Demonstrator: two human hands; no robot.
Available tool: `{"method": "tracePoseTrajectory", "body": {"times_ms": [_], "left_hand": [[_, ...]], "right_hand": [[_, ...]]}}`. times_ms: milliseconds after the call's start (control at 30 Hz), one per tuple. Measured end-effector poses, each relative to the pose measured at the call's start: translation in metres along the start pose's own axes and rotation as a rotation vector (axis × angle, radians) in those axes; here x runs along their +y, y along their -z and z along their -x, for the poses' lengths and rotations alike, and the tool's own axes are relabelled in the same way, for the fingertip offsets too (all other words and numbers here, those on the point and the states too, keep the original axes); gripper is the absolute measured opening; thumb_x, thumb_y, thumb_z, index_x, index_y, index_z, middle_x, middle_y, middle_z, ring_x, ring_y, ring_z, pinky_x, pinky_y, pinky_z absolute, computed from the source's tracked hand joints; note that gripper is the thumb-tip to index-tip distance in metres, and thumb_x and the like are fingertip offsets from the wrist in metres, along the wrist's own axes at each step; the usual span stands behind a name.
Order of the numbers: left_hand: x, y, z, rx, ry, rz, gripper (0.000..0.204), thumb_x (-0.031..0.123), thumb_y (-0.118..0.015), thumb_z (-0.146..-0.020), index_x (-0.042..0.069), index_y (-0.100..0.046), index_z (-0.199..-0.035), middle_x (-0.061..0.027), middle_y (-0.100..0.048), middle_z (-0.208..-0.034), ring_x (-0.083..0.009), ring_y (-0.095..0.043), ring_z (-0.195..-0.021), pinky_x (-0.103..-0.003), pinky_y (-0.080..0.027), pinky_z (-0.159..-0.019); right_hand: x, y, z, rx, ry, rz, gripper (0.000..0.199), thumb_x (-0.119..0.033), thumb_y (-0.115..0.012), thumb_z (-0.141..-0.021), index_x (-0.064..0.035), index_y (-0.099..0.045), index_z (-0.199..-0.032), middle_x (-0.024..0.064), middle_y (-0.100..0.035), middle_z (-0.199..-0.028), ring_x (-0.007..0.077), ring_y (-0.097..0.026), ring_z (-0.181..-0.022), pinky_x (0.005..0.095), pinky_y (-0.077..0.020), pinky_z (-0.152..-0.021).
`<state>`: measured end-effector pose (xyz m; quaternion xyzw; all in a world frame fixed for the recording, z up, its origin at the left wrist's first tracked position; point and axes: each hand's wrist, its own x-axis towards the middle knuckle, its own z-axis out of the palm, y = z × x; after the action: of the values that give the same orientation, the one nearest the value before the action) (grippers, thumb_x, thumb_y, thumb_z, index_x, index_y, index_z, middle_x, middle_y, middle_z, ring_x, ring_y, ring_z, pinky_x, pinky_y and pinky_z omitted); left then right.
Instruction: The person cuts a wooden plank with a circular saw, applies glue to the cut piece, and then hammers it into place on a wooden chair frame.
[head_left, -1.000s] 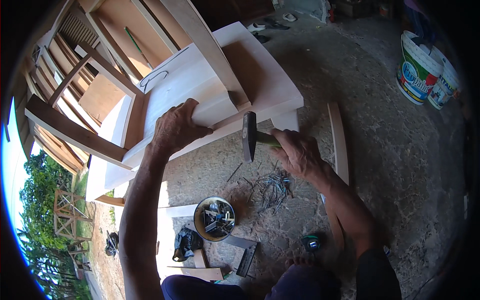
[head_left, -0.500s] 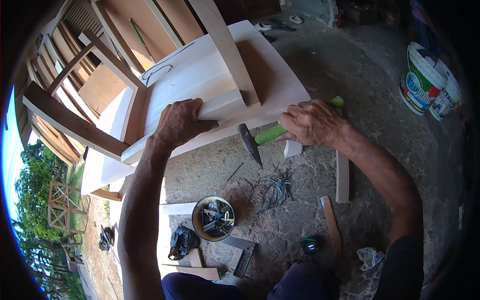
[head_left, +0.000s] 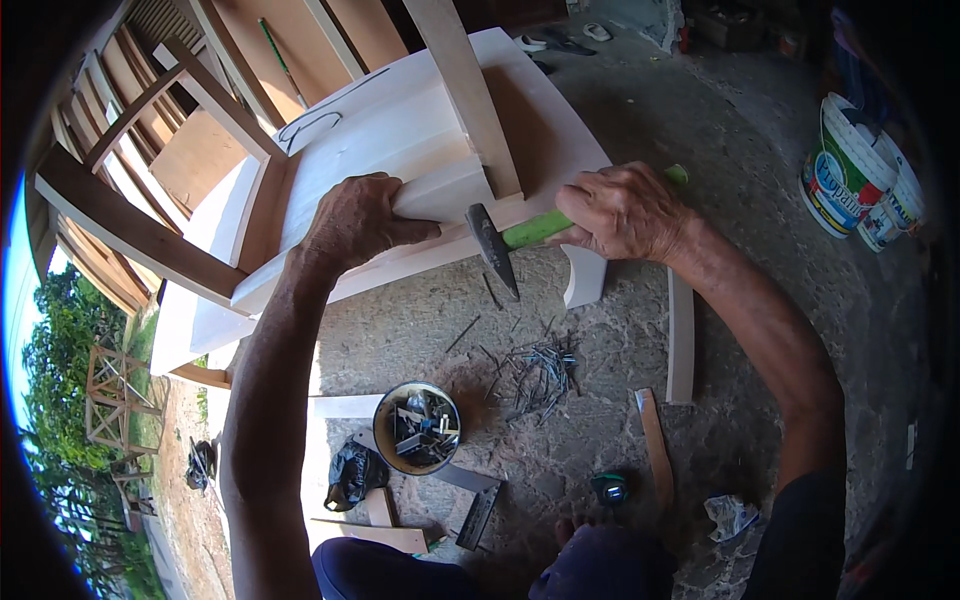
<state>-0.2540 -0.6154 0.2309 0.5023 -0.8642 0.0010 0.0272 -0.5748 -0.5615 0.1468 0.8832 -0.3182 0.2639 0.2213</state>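
My left hand presses on the near edge of a pale wooden chair piece, fingers curled over a small white block. My right hand grips the green handle of a hammer. The hammer's dark head hangs just below the board's front edge, beside an upright wooden leg. Both forearms come in from the lower edge.
A pile of loose nails lies on the concrete floor below the hammer. A round tin of metal bits stands near my legs. Wood offcuts, a black bag and two plastic buckets are around. Unfinished chair frames stand at left.
My right hand has swung the hammer from the floor side up toward the board's front edge and shifted its grip along the handle. My left hand has stayed on the board.
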Motion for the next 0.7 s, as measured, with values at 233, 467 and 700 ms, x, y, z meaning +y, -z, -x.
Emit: {"method": "tracePoseTrajectory", "body": {"times_ms": [233,467,700], "left_hand": [[0.003,-0.007,-0.004,0.024,0.001,-0.006,0.053,0.05,-0.088,-0.075,0.004,-0.076,-0.097,-0.0136,-0.074,-0.086,-0.0281,-0.073,-0.081,-0.042,-0.057,-0.08],[-0.005,-0.006,0.005,0.024,0.053,0.047,0.051,0.048,-0.088,-0.074,0.003,-0.075,-0.093,-0.0149,-0.075,-0.087,-0.0272,-0.074,-0.082,-0.042,-0.058,-0.08],[-0.006,-0.048,0.03,0.551,0.014,-0.052,0.06,0.057,-0.08,-0.075,0.011,-0.062,-0.11,-0.0095,-0.065,-0.106,-0.0285,-0.064,-0.106,-0.045,-0.046,-0.087]], "right_hand": [[-0.004,0.005,0.004,-0.036,0.012,-0.05,0.044,-0.048,-0.073,-0.088,-0.0076,-0.056,-0.086,0.0073,-0.063,-0.068,0.0246,-0.072,-0.063,0.04,-0.0571,-0.05],[-0.017,0.003,-0.011,-0.021,0.08,-0.072,0.045,-0.048,-0.073,-0.089,-0.0066,-0.056,-0.081,0.0082,-0.063,-0.069,0.0239,-0.071,-0.062,0.0393,-0.0561,-0.051],[-0.092,0.024,-0.083,0.072,-0.28,-0.48,0.04,-0.013,-0.067,-0.096,-0.006,-0.054,-0.133,0.0221,-0.071,-0.103,0.0407,-0.073,-0.085,0.0484,-0.0579,-0.066]]}}
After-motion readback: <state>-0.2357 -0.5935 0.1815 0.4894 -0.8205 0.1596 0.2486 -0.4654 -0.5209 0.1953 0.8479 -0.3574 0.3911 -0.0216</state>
